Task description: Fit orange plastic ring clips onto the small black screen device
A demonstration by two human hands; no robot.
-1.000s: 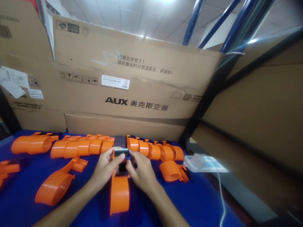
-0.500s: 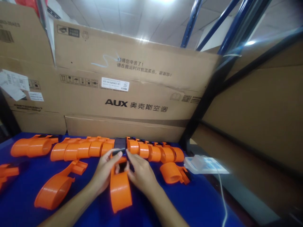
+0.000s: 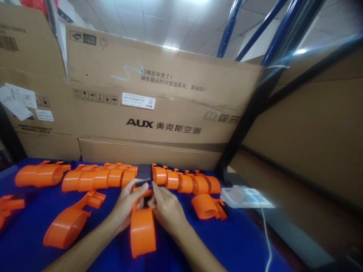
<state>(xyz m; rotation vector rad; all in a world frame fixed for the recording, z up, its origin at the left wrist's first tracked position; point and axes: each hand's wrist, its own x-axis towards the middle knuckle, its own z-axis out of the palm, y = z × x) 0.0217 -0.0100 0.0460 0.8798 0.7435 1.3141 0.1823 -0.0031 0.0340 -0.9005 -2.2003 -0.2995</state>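
Observation:
An orange plastic tape dispenser (image 3: 143, 231), a wide hoop with an arm, is held between both hands near the middle of the blue table. My left hand (image 3: 129, 200) is closed on its arm, the thumb lying on a dark plate (image 3: 142, 183) at the far end. My right hand (image 3: 168, 206) grips the arm from the other side, its index finger at the dark end. Part of the arm is hidden by my fingers. Just beyond the hands lies a dark rectangular piece (image 3: 144, 172), between two rows of similar orange dispensers.
Several orange dispensers line the back left (image 3: 93, 178) and back right (image 3: 185, 182). Single ones lie at front left (image 3: 66, 228) and right (image 3: 204, 207). A white power strip (image 3: 246, 197) with a cable sits on the right. Behind stands a cardboard wall (image 3: 170, 102); a dark rack post (image 3: 241, 124) rises on the right.
The held dispenser's hoop has swung slightly left. Both hands keep their grip in almost the same place, and the view has shifted a little.

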